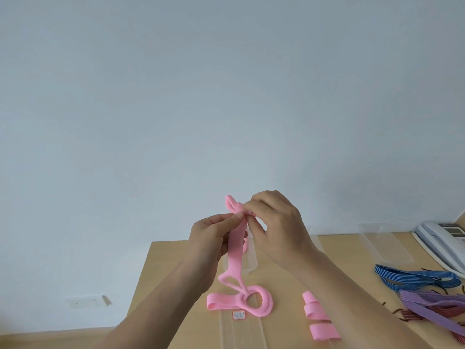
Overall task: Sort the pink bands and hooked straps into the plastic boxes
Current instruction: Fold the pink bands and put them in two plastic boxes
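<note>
Pink band point(235, 250) hangs mid-frame, its top pinched by left hand point(208, 238) and right hand point(276, 227); likely being gathered, it next needs folding into the lower-centre plastic box point(251, 333).

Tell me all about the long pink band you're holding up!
The pink band is a long, flat strip that looks like soft stretchy fabric. The left hand and the right hand pinch its top end, where a small folded tip pokes up. It hangs down, and its lower part lies in loose loops on the wooden table.
</note>
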Demonstrator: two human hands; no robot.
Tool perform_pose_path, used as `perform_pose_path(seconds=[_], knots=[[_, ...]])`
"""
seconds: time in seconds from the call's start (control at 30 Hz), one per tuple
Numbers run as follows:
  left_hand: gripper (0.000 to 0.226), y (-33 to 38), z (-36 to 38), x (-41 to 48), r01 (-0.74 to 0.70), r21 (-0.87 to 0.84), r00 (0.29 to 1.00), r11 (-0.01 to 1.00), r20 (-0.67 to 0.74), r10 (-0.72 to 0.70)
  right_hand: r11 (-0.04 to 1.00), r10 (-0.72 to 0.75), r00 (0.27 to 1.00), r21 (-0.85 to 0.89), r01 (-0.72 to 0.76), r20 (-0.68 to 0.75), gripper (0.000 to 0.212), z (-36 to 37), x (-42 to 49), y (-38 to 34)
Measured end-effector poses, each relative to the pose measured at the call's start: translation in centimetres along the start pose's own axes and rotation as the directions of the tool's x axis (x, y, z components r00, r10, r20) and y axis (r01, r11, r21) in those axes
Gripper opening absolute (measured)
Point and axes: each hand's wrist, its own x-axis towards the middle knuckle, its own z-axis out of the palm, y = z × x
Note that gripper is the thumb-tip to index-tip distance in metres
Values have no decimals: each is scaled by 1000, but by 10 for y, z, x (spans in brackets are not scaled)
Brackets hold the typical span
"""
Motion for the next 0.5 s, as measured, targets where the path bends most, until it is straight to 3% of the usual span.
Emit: perform_pose_path(seconds=[0.13,0.3,0.43,0.5], knots=[[41,2,1,2,-1,-20,1000,1000,-18,0,1000,-22,1000,2,22,-6,8,1,-3,2],[28,1,0,4,18,-35,1000,999,-16,-19,998,15,1000,63,-16,23,15,-1,-7,2],[22,-1,1,2,-8,34,1000,999,-10,8,976,170,985,139,-169,7,15,-4,-1,2],[22,-2,2,2,-22,62,1000,998,-21,23,923,301,947,215,-318,111,21,-5,2,1]])
